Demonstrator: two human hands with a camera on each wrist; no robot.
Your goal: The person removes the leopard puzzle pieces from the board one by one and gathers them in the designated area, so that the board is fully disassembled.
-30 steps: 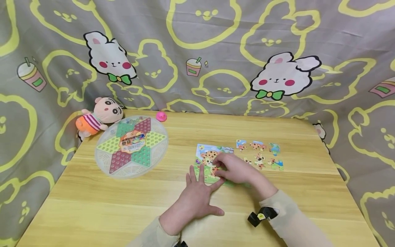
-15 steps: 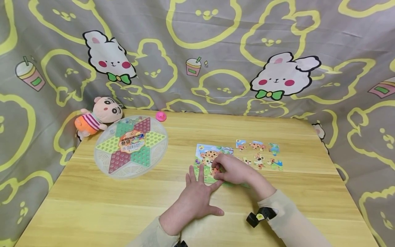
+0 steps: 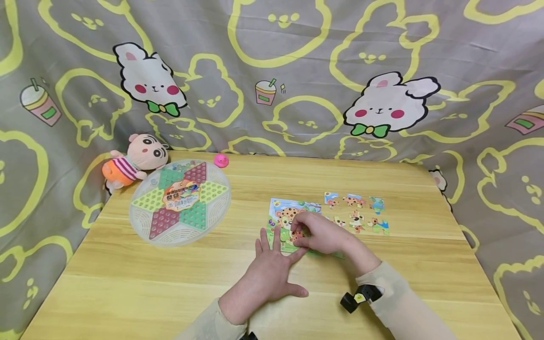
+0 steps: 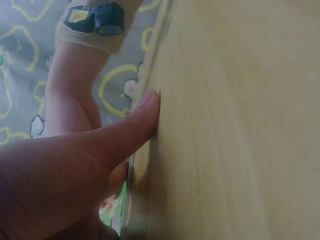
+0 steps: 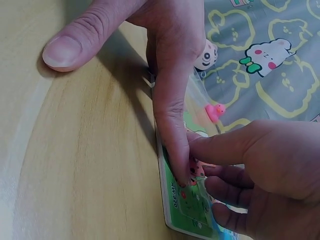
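A leopard jigsaw puzzle (image 3: 278,207) lies flat on the wooden table in the head view. My left hand (image 3: 272,274) rests spread out at its near edge, with straight fingertips touching the board. In the right wrist view, the left index finger (image 5: 172,115) presses on the green border. My right hand (image 3: 320,232) bends over the puzzle's right half. Its thumb and curled fingers pinch an orange spotted puzzle piece (image 5: 197,170) low against the board. The hand covers much of that half, and the piece's outline is partly hidden.
Several loose puzzle pieces (image 3: 357,218) lie in two rows right of the board. A round Chinese checkers board (image 3: 170,231) is on the left, with a plush doll (image 3: 123,171) beside it. A pink rubber duck (image 3: 221,160) sits near the back edge, before a patterned curtain (image 3: 297,61).
The right fingers have shifted very slightly over the puzzle, and the spotted piece shows a little more between them. My left hand stays in place.
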